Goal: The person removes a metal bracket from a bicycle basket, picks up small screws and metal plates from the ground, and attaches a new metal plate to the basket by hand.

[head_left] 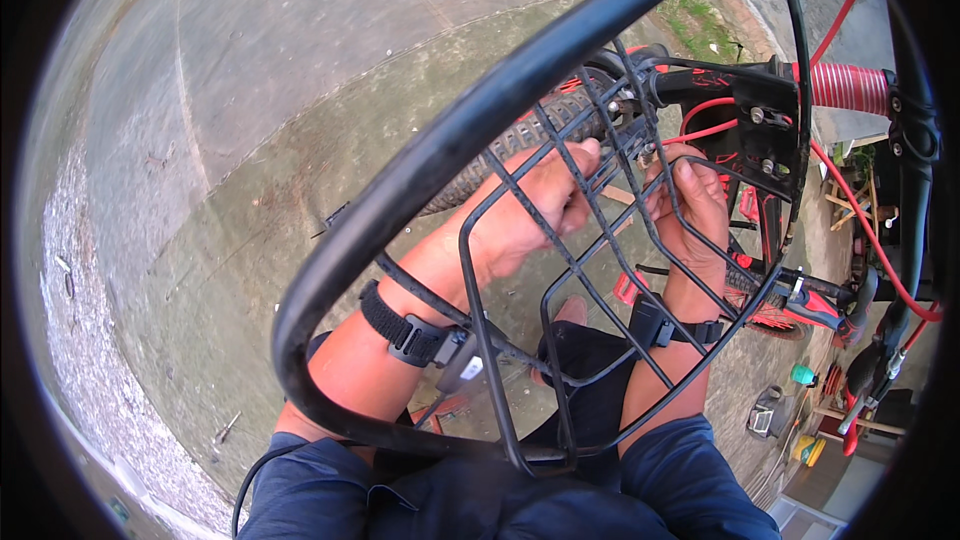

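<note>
Behind the black basket (400, 177), my left hand (545, 190) is sitting curled, my right hand (703, 206) is looking half-closed — can't tell if either's actually holding anything.

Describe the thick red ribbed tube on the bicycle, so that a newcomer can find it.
Begin with the large black wire basket at the picture's centre. From its upper right side, look towards the black tubular handlebar: the thick red ribbed tube lies between them. Unlike the thin, smooth red cables nearby, it is straight and ringed with pale bands.
</note>
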`<state>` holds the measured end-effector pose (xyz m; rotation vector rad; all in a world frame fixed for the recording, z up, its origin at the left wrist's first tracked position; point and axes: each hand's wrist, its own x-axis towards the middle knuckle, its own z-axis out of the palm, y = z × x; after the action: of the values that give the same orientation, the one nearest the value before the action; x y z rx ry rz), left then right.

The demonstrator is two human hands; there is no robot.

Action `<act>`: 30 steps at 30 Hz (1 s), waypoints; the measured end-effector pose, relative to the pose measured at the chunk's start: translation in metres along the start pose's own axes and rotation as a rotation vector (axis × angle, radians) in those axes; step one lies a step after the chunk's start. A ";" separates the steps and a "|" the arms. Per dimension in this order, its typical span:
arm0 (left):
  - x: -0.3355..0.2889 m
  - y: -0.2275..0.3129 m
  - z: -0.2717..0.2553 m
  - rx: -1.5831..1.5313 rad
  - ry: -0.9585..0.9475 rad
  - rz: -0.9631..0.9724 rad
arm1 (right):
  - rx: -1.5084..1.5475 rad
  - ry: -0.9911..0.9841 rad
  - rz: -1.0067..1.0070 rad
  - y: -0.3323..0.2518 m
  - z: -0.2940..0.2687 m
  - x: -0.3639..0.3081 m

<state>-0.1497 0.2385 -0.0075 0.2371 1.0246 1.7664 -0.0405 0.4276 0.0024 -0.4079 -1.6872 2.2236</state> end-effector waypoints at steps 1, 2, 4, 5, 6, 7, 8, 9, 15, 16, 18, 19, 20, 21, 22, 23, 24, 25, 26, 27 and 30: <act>0.000 0.002 0.000 0.119 0.095 0.062 | -0.023 -0.008 -0.002 0.001 -0.003 0.001; -0.002 0.007 -0.004 0.204 0.079 0.116 | -0.046 -0.016 -0.004 0.001 -0.004 0.002; -0.003 0.018 -0.005 0.414 0.101 0.163 | -0.060 0.016 -0.020 0.002 -0.002 0.002; -0.001 0.021 -0.006 0.519 0.112 0.187 | -0.067 0.032 -0.029 0.002 -0.002 0.002; 0.004 0.021 -0.010 0.535 0.088 0.235 | -0.076 0.031 -0.031 0.002 -0.003 0.002; 0.007 0.020 -0.011 0.541 0.087 0.265 | -0.086 0.031 -0.034 0.003 -0.005 0.003; 0.009 0.021 -0.013 0.549 0.078 0.231 | -0.096 0.031 -0.037 0.002 -0.006 0.003; 0.009 0.023 -0.014 0.559 0.073 0.196 | -0.094 0.035 -0.015 0.003 -0.006 0.004; 0.006 0.016 -0.013 0.271 -0.092 0.085 | -0.071 0.032 0.107 0.007 -0.002 0.008; 0.008 0.013 -0.012 0.205 -0.075 0.097 | -0.078 0.022 0.107 0.005 -0.001 0.008; 0.010 0.012 -0.015 0.108 -0.122 0.061 | -0.055 0.030 0.137 0.004 0.002 0.008; 0.011 0.011 -0.015 0.061 -0.143 0.045 | -0.043 0.032 0.151 0.004 0.003 0.008; 0.011 0.010 -0.014 -0.002 -0.125 0.020 | -0.015 0.034 0.171 0.008 0.001 0.008; 0.011 0.009 -0.014 -0.008 -0.123 0.018 | -0.022 0.043 0.174 0.007 0.001 0.008; 0.011 0.008 -0.014 -0.015 -0.121 0.016 | -0.030 0.052 0.177 0.006 0.002 0.008; 0.011 0.008 -0.015 -0.022 -0.118 0.014 | -0.037 0.059 0.180 0.005 0.003 0.008; 0.012 0.007 -0.017 -0.014 -0.142 0.019 | -0.028 0.063 0.186 0.005 0.004 0.007; 0.013 0.005 -0.020 -0.007 -0.166 0.024 | -0.019 0.065 0.192 0.004 0.004 0.007; 0.013 0.004 -0.021 0.000 -0.189 0.030 | -0.010 0.067 0.198 0.005 0.005 0.007; 0.014 0.003 -0.020 -0.026 -0.175 -0.008 | -0.009 0.075 0.194 0.005 0.005 0.006; 0.014 0.002 -0.018 -0.090 -0.163 -0.088 | -0.005 0.084 0.183 0.007 0.005 0.006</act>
<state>-0.1682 0.2409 -0.0210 0.2707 0.8249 1.6801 -0.0483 0.4239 -0.0034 -0.6723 -1.6717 2.2930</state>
